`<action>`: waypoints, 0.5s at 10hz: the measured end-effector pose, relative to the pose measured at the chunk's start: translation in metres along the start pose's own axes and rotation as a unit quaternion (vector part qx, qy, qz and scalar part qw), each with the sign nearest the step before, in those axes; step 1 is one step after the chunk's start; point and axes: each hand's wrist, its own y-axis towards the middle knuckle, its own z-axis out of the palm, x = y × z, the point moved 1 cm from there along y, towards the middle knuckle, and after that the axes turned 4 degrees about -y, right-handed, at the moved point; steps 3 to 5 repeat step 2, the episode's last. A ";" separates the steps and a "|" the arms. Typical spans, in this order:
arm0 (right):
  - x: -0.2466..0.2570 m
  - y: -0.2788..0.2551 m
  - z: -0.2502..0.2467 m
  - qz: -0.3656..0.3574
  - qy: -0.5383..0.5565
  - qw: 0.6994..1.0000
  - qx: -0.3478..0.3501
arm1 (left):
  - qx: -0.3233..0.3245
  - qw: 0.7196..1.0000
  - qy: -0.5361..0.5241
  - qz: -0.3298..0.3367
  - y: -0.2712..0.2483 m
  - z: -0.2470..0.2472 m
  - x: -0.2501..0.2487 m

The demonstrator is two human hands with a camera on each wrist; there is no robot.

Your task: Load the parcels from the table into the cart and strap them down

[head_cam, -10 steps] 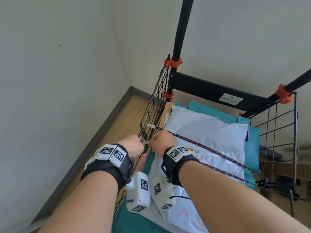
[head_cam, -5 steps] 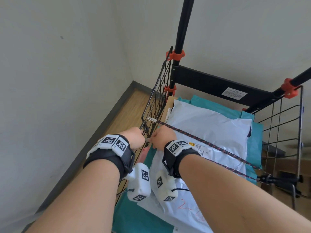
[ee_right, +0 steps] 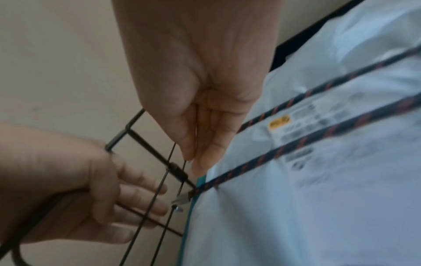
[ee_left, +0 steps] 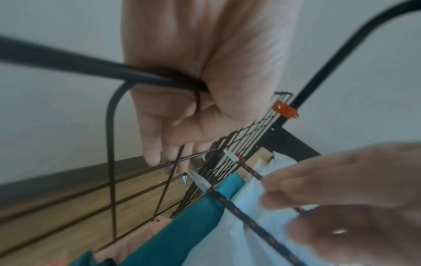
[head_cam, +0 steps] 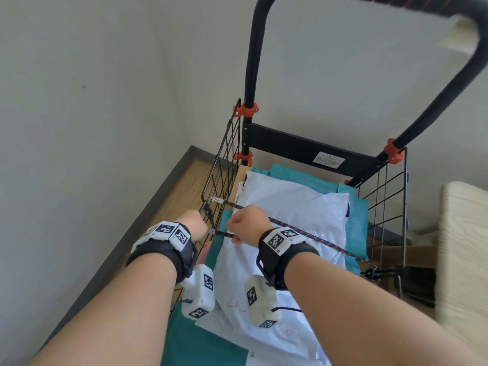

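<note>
The left hand (ee_left: 205,75) is curled round the wire side (head_cam: 224,165) of the cart (head_cam: 317,151), a thin black grid. The right hand (head_cam: 245,223) pinches the braided, red-flecked cord (ee_right: 296,144) near its metal hook (ee_left: 198,180). Glossy white and teal parcels (head_cam: 290,207) lie in the cart under the cord. Compared with earlier, the view has tilted up, showing the handle (head_cam: 396,75).

Parcel label (ee_right: 303,133) print blurred, cart handle (head_cam: 396,3) cropped
</note>
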 end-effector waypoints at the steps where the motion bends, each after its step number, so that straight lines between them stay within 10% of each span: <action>1: -0.013 -0.019 -0.029 0.015 -0.040 0.999 -0.011 | -0.066 0.998 -0.001 -0.016 -0.016 -0.001 -0.007; 5: -0.036 -0.039 -0.063 0.029 -0.012 0.997 -0.068 | -0.137 0.987 -0.077 -0.014 -0.034 -0.004 -0.032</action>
